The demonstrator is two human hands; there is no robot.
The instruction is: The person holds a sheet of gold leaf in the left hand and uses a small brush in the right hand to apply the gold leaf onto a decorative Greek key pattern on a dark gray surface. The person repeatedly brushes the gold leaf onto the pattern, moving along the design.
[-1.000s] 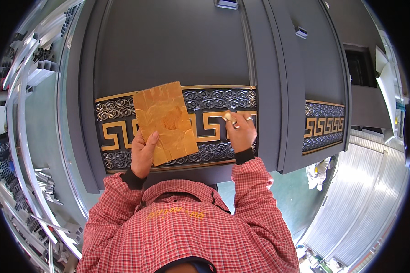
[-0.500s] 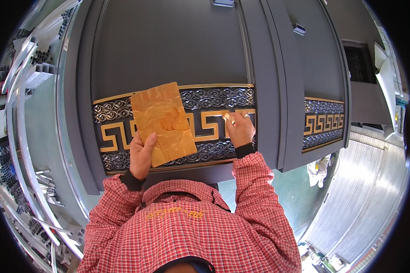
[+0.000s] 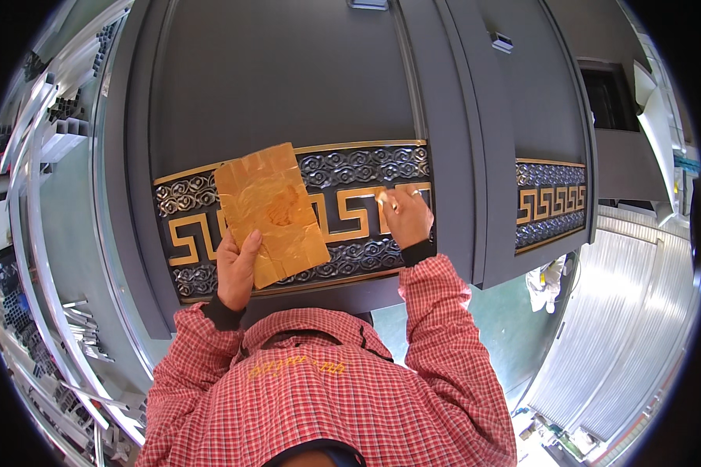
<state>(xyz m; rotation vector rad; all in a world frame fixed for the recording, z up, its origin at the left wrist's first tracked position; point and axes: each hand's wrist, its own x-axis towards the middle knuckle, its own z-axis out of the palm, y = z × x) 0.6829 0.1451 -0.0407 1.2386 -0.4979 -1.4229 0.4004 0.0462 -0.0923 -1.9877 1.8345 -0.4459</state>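
Observation:
My left hand [image 3: 235,271] grips the lower left edge of a flat gold-coloured board [image 3: 266,177], thumb on its face. The board looks creased and carries an orange-gold smear [image 3: 282,210] near its middle. It is held tilted in front of a decorated band, hiding part of the pattern. My right hand [image 3: 410,222] pinches a small pale wad [image 3: 382,199] at the gold Greek-key relief [image 3: 352,214], near the band's right end; whether it is sponge or cloth I cannot tell. Rows of dark, glossy scrollwork [image 3: 366,166] run above and below the key pattern.
The band crosses a large dark grey panel [image 3: 280,78] with raised frame edges. A second grey panel [image 3: 549,93] with a similar band stands to the right. Metal profiles [image 3: 66,136] are racked at left. A crumpled white bundle [image 3: 545,284] and ribbed sheeting [image 3: 615,311] are at lower right.
The view has shifted slightly, so the panels sit a little further left. The left hand and board moved left with them. The right hand stays at the same stretch of key pattern, still pinching the wad.

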